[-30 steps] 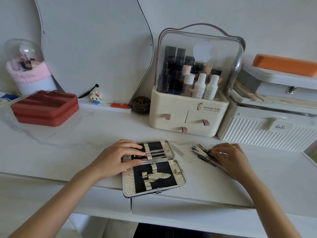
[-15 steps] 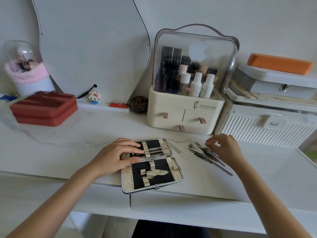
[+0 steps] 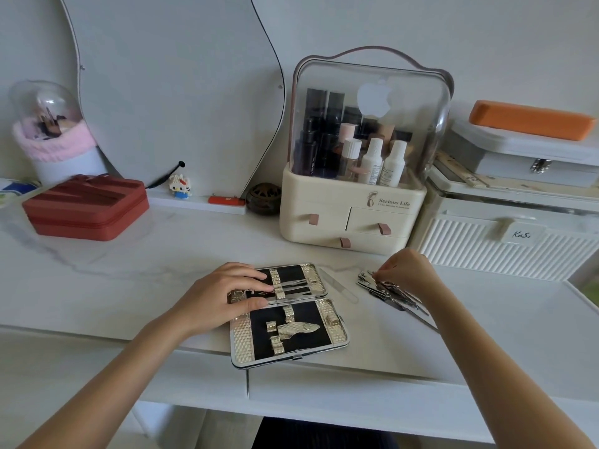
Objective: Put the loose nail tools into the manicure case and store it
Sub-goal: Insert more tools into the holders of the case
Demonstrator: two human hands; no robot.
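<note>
The manicure case (image 3: 337, 338) lies open flat near the table's front edge, black lining with gold straps. A couple of thin metal tools (image 3: 298, 285) sit under the straps of its far half. My left hand (image 3: 220, 299) rests on the case's left side, fingers straight across the far half. A pile of loose metal nail tools (image 3: 393, 294) lies to the right of the case. My right hand (image 3: 406, 270) is over that pile, its fingertips pinching a tool at the pile's far end. A clear nail file (image 3: 338, 288) lies between case and pile.
A cream cosmetics organiser (image 3: 353, 202) with a clear lid stands behind the case. White ribbed boxes (image 3: 505, 251) are at the right, with an orange pad (image 3: 531, 119) on top. A red zip case (image 3: 86, 205) and a brush holder (image 3: 55, 137) sit at the far left.
My right hand has lifted off the tool pile, moved slightly back, and now pinches a tool at its far end. My left hand has stayed on the case.
</note>
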